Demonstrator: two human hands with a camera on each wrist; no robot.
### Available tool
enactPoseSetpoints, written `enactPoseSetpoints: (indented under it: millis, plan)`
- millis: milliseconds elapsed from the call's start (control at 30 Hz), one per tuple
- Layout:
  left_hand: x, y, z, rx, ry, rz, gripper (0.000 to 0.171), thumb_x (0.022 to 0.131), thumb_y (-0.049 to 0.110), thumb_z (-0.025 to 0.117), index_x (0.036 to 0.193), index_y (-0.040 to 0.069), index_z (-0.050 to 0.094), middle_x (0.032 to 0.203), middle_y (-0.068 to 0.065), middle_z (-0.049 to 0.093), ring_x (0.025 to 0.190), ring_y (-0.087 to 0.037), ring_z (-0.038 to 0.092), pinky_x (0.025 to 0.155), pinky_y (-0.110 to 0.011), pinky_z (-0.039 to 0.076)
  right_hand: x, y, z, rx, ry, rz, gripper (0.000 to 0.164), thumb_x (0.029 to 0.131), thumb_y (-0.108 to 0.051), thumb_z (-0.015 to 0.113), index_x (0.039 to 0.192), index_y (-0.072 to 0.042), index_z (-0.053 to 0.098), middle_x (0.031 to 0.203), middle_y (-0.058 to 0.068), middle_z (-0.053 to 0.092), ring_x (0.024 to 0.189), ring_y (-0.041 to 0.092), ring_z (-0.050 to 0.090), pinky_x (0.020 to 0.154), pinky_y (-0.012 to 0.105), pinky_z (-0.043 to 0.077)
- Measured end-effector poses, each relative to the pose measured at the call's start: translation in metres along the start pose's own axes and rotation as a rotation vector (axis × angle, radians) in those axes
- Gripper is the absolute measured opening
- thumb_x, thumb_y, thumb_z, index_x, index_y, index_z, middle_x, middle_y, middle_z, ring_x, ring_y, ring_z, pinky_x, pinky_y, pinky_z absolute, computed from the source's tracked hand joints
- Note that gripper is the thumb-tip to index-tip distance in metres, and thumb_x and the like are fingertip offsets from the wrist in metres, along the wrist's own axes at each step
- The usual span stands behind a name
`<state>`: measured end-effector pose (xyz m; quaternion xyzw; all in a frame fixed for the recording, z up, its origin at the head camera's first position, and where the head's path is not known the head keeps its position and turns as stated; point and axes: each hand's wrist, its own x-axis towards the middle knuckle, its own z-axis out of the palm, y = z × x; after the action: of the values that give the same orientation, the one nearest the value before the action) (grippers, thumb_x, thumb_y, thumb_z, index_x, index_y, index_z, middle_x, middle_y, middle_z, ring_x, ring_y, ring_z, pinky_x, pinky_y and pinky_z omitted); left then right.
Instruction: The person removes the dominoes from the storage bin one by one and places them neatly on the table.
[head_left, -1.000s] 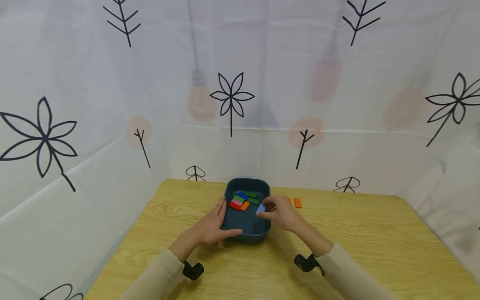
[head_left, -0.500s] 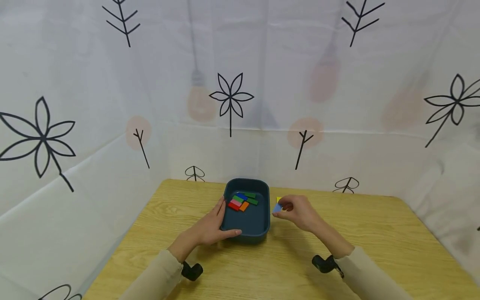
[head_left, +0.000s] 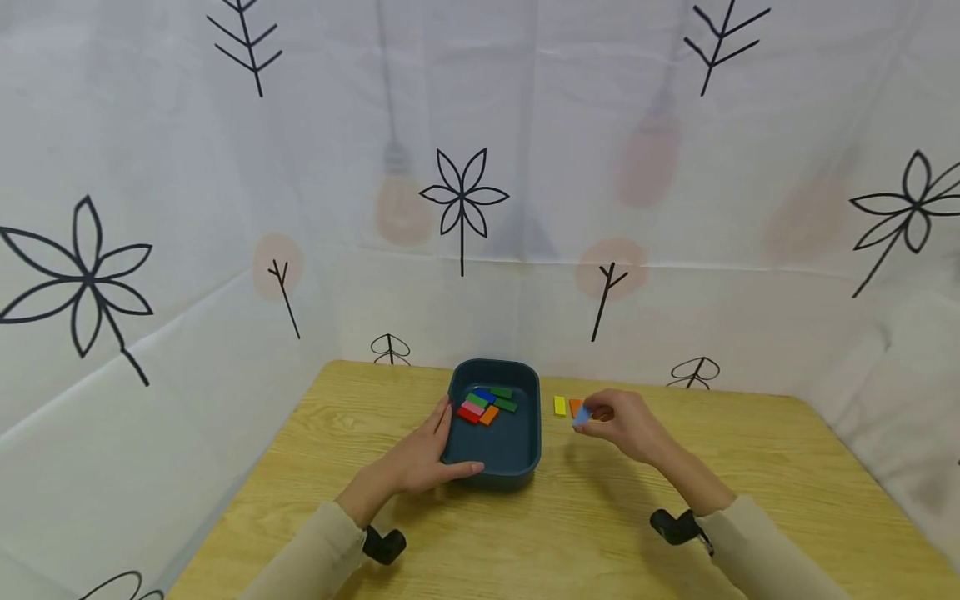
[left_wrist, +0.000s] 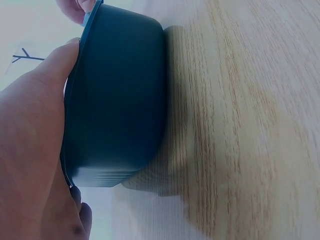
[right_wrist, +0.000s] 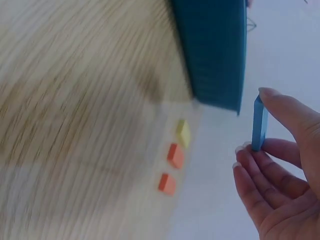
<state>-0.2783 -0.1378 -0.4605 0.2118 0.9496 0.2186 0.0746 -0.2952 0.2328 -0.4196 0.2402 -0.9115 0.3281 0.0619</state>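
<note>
A dark teal plastic bin (head_left: pixel 498 482) sits mid-table, holding several small flat rectangular blocks (head_left: pixel 477 403) in red, pink, green, blue and orange. My left hand (head_left: pixel 420 450) rests at its near left corner, fingers extended along the left side and thumb lying on the front rim. Right of the bin, above the table, my right hand (head_left: pixel 626 423) pinches a light blue block (right_wrist: pixel 259 124) between thumb and fingers. Close by on the table lie a yellow block (head_left: pixel 560 406) and an orange block (head_left: pixel 575 407), the latter partly covered by this hand. A second orange block (right_wrist: pixel 167 184) shows in the right wrist view.
The light wooden table (head_left: pixel 720 467) stretches to both sides and toward me. White cloth (head_left: pixel 525 308) with plant drawings hangs behind it and along both sides.
My right hand has moved from over the bin's right side out to the right, still pinching the light blue block. The yellow block has come into sight. My left hand stays put.
</note>
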Motion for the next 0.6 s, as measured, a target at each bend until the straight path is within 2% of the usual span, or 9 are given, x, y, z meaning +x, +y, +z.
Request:
enactPoseSetpoints:
  millis: [333,600]
  plan:
    - [-0.001,0.0,0.0,-0.006,-0.002,0.002,0.12,0.086,0.084,0.052,0.165,0.008,0.004,0.173,-0.005,-0.005,0.155,-0.033,0.02,0.12,-0.051,0.031,-0.001,0.026,-0.01,-0.1,-0.002,-0.004,0.019,0.09,-0.014,0.08,0.102,0.0,0.075,0.098,0.009,0.072,0.091,0.029,0.068,0.079,0.047,0.058]
    - [0.0,0.0,0.0,-0.007,-0.002,-0.001,0.121,0.085,0.085,0.052,0.165,0.007,0.005,0.173,-0.005,-0.004,0.155,-0.033,0.02,0.12,-0.051,0.031,0.002,0.047,-0.012,-0.174,0.0,0.016,0.021,0.088,-0.014,0.082,0.099,0.002,0.074,0.094,0.01,0.07,0.085,0.024,0.064,0.074,0.043,0.055]
